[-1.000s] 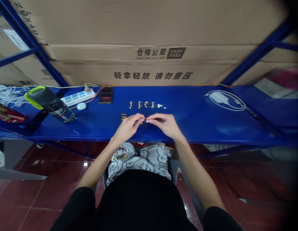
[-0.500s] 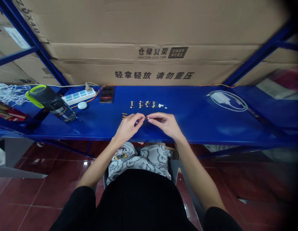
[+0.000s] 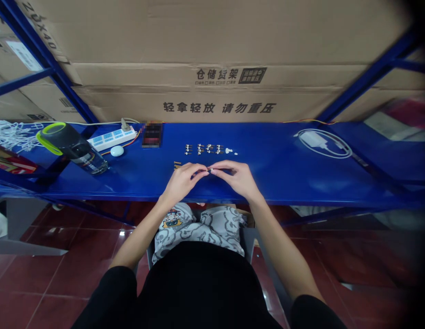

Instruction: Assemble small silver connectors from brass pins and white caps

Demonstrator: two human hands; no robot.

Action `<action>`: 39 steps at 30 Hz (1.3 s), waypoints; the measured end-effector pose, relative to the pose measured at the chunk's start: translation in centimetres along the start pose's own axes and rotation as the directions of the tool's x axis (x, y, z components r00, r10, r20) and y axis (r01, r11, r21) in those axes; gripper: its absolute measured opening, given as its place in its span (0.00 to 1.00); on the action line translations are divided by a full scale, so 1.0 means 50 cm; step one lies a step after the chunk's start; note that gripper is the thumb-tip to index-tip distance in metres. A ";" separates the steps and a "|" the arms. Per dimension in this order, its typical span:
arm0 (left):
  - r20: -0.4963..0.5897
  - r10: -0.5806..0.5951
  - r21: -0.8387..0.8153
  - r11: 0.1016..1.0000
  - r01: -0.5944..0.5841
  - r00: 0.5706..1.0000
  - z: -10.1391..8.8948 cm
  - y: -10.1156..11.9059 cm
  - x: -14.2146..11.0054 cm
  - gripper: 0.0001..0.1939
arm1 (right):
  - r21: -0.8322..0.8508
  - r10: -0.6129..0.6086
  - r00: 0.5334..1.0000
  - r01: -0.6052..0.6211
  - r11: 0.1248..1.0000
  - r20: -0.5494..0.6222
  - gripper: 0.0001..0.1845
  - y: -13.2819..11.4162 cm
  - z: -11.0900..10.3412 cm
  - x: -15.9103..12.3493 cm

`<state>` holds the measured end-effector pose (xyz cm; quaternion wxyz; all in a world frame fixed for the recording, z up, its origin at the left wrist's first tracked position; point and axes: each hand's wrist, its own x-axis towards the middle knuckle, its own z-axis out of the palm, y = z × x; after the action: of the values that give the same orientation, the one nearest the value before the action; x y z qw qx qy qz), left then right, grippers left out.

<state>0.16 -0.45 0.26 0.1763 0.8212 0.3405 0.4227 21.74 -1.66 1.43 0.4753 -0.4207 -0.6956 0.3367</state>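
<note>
My left hand (image 3: 189,177) and my right hand (image 3: 235,176) meet fingertip to fingertip above the blue shelf. Between the right thumb and forefinger is a small white piece (image 3: 211,170). The left fingers are pinched right against it, on something slim and dark that is too small to make out. Just beyond my left hand lie several loose brass-coloured pins (image 3: 177,165). Farther back stand short rows of pins with white pieces on them (image 3: 200,149). A little pile of loose white pieces (image 3: 228,150) is to their right.
On the left are a dark bottle with a green loop (image 3: 73,148), a white power strip (image 3: 112,137), a pale round object (image 3: 116,151) and a dark rectangular item (image 3: 152,134). A white charger with coiled cable (image 3: 315,139) lies right. Cardboard boxes (image 3: 219,41) wall the back.
My left fingertips have straightened and shifted slightly right, closer to my right fingertips. The laid-out pins and white pieces stay where they were.
</note>
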 end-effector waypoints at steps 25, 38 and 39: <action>0.010 -0.035 0.047 0.998 0.035 0.999 0.001 -0.005 -0.002 0.06 | -0.203 -0.079 0.995 0.088 0.975 0.054 0.09 0.007 0.003 -0.001; 0.098 -0.064 0.254 0.966 0.037 0.993 0.006 -0.027 0.004 0.06 | -0.453 -0.091 0.990 0.129 0.882 0.104 0.09 0.022 0.009 0.007; 0.101 -0.064 0.259 0.965 0.036 0.993 0.008 -0.030 0.003 0.07 | -0.463 -0.093 0.990 0.133 0.876 0.108 0.10 0.023 0.010 0.007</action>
<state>-0.07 0.71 -0.73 0.0974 0.8500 0.4029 0.3252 21.48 -0.89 0.41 0.3491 -0.4675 -0.7986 0.1475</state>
